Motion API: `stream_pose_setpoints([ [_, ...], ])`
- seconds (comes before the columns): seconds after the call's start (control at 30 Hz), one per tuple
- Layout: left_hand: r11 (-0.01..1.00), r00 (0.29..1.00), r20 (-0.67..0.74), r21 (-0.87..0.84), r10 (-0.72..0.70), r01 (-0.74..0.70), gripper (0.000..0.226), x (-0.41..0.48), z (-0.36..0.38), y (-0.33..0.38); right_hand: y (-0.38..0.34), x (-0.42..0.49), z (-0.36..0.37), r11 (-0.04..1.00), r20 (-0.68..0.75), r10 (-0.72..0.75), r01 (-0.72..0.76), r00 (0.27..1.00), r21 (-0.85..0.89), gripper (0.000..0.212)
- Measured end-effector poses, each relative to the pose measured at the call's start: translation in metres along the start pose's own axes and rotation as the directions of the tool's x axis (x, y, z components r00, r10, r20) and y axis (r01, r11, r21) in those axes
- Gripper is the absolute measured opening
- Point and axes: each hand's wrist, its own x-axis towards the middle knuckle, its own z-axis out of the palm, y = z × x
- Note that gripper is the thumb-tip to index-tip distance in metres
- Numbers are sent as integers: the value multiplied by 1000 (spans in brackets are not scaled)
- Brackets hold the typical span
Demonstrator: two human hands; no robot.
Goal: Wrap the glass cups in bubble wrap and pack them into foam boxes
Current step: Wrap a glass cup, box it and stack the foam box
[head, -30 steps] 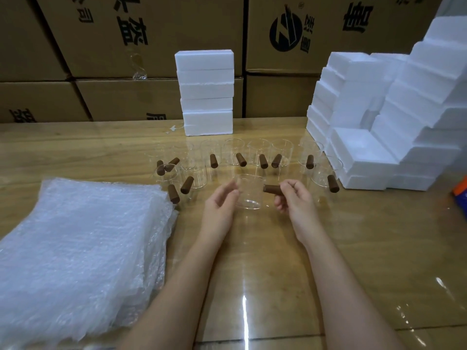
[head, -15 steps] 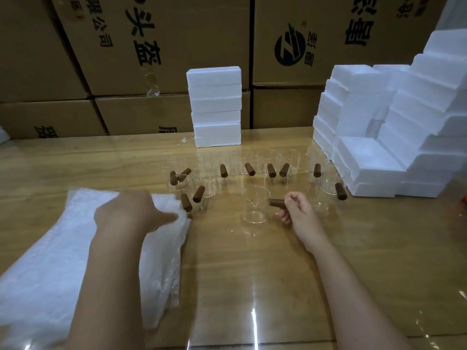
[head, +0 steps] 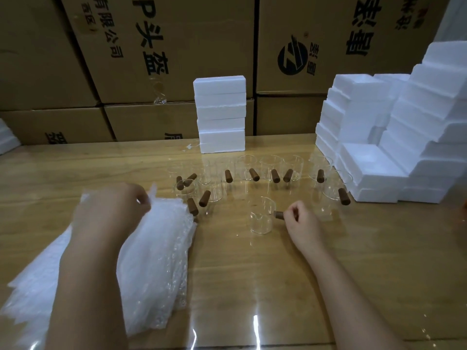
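Presently the right hand point(head: 302, 221) grips the glass cup point(head: 261, 218) by its wooden handle point(head: 278, 214); bubble wrap point(head: 156, 253), seemingly pinched by the left hand point(head: 111, 210), lies at nine o'clock.

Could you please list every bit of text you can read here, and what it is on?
"有限公司", small, sideways, on the centre cardboard box.
"头盔", large, sideways, on that box.
The right cardboard box bears a round logo and characters too blurred or cropped to read.
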Motion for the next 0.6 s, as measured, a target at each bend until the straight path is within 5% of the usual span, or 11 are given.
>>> stream_pose_setpoints([
  [0.13, 981, 896, -422, -60, 140, -182, 10, -4, -22, 13, -16, -1, -6, 999, -148, -31, 33, 988, 15, 12],
  [0.2, 901, 807, -519, -146, 282, -409, 8, -8, -30, 31, -40, -2, -17, 966, -173, 18, 27, 985, 257, 13],
  [0.3, 733, 742, -459, -246, 488, -634, 8, -16, -34, 64, -84, -1, -39, 733, 233, 50, -194, 971, 652, 28],
  [0.4, 599, 640, -390, -238, 662, -764, 10, -22, -20, 93, -114, 5, -64, 628, 525, -126, -342, 842, 699, 65],
  [0.5, 500, 560, -314, -256, 767, -828, 14, -23, -3, 111, -129, 14, -83, 676, 541, -172, -301, 823, 673, 78],
  [0.6, 459, 512, -238, -246, 826, -854, 13, -20, 12, 121, -127, 21, -91, 805, 481, -121, -197, 869, 560, 59],
])
